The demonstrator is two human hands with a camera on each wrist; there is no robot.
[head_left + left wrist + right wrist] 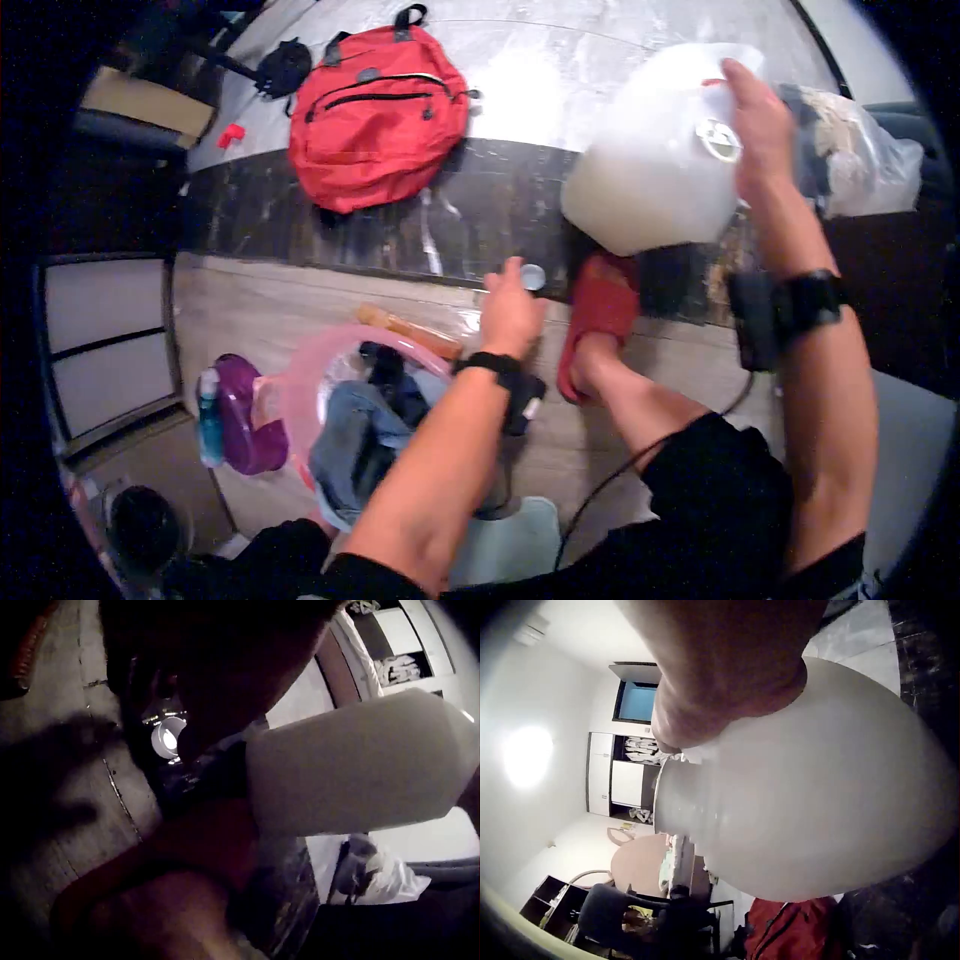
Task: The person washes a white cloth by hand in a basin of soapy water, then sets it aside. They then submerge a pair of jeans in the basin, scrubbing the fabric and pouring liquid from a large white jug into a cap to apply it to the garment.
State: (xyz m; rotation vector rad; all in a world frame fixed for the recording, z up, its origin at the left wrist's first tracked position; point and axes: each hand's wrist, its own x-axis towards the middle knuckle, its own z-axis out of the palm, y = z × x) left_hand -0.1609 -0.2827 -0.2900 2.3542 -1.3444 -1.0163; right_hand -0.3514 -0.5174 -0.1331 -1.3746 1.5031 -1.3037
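A large translucent white container (645, 165) hangs tilted above the dark floor strip, and my right hand (765, 130) grips its upper right edge. In the right wrist view the container (832, 780) fills much of the frame, with the hand (727, 675) over its rim; the fingertips are mostly hidden. My left hand (512, 318) pinches a small round pale piece (532, 277) between thumb and fingers, low and left of the container. The left wrist view shows this round piece (166, 739) beside the dark hand (225, 667).
A red backpack (380, 120) lies at the upper left. Near my left forearm, a pink basin (300, 400) holds clothes, beside a purple object (240, 410) and a blue-green bottle (210, 420). A red slipper (605, 305) is under the container; a plastic bag (870, 160) stands right.
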